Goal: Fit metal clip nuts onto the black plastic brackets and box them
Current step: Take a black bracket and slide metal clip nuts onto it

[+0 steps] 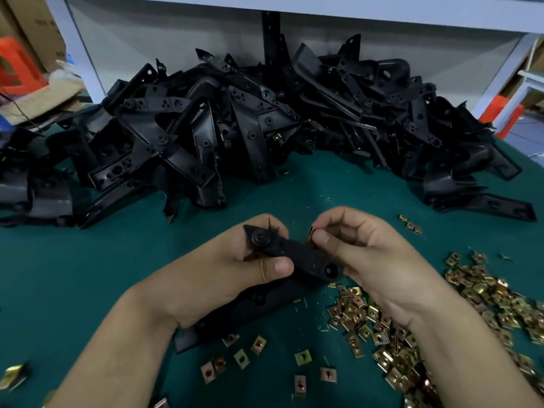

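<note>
Loose clip nuts (241, 358) strewn nearest, flat on the green mat (88, 275). Just beyond, held above the mat at centre: black bracket (297, 254), long axis from upper left to lower right, pointed tip far-left. Left hand (223, 260) curled round its middle, thumb on top. Right hand (368, 251) pinching a single nut (311, 232) at the bracket's far edge. Heap of nuts (471, 293) to the right; bare mat ahead, then pile of brackets (235, 128) along the far edge.
</note>
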Tool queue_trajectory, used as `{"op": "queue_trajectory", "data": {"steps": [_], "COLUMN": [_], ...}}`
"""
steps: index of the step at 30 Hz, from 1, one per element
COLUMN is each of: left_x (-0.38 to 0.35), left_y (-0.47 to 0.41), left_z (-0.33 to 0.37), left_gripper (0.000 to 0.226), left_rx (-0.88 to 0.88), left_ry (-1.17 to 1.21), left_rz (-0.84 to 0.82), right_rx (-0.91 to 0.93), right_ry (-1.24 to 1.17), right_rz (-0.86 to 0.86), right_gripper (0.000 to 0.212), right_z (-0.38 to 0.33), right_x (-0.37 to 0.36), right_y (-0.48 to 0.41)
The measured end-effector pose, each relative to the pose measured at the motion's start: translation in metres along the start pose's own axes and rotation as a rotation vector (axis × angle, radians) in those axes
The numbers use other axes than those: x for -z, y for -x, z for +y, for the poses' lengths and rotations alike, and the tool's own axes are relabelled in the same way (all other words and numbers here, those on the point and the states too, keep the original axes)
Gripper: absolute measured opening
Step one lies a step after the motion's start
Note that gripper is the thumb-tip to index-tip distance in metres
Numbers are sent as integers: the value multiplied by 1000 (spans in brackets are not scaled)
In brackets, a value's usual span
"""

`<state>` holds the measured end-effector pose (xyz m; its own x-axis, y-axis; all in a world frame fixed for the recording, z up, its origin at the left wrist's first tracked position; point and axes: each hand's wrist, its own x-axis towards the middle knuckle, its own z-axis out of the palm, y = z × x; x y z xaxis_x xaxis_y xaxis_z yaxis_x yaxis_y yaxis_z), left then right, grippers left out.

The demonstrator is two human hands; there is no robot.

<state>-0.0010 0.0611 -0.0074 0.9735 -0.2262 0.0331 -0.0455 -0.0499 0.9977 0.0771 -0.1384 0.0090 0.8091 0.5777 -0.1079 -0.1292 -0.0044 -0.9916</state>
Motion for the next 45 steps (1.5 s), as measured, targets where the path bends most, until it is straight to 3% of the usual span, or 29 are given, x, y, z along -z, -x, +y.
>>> {"op": "queue_trajectory", "data": {"steps": [8, 15, 33, 38, 42, 45], "left_x": [-1, -5, -7, -10, -9, -8], "left_y": [3, 3, -2, -4, -4, -5], "left_z": [-1, 2, -1, -4, -3, -1], "left_gripper": [24, 17, 24, 26, 24, 18], "left_rx": [23, 3, -21, -6, 1, -36], "left_ry": [-49, -75, -53, -60, -57, 71], "left_rz": [-87, -126, -36, 2, 33, 150], "right_rx": [17, -18, -25, 27, 69, 102], "right_ry": [-19, 12, 0, 110, 197, 166], "right_rz": [-85, -96, 21, 19, -7, 31], "right_gripper": [15, 14, 21, 6, 11, 26], "right_z": [-4, -5, 0, 3, 5, 2], "right_x": [-4, -7, -15, -18, -17, -12], "right_y": [5, 5, 4, 5, 5, 4]}}
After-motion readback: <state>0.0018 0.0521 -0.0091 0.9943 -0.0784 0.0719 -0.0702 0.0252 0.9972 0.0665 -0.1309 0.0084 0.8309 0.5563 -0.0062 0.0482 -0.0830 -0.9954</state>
